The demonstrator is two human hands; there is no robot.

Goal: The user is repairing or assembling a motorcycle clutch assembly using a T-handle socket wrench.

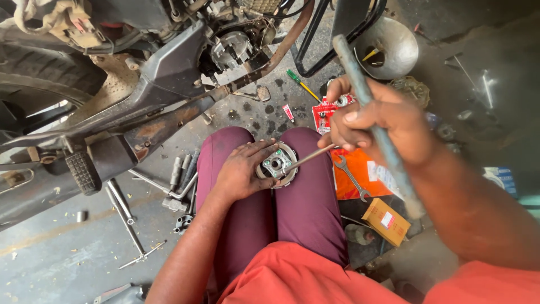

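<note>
1. The left hand wraps closed around a round, ridged grey metal hub, resting on the maroon-clad knees.
2. The right hand clasps a long blue-grey metal T-handled tool, its thin shaft tip in the hub.

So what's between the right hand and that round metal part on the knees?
In the head view, only the tool's thin metal shaft spans it, running from the right hand to the round metal part, which the left hand steadies.

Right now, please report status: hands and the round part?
Left hand steadies round metal part on knees. Right hand grips T-handle tool, tip in part. Nothing blocking.
</note>
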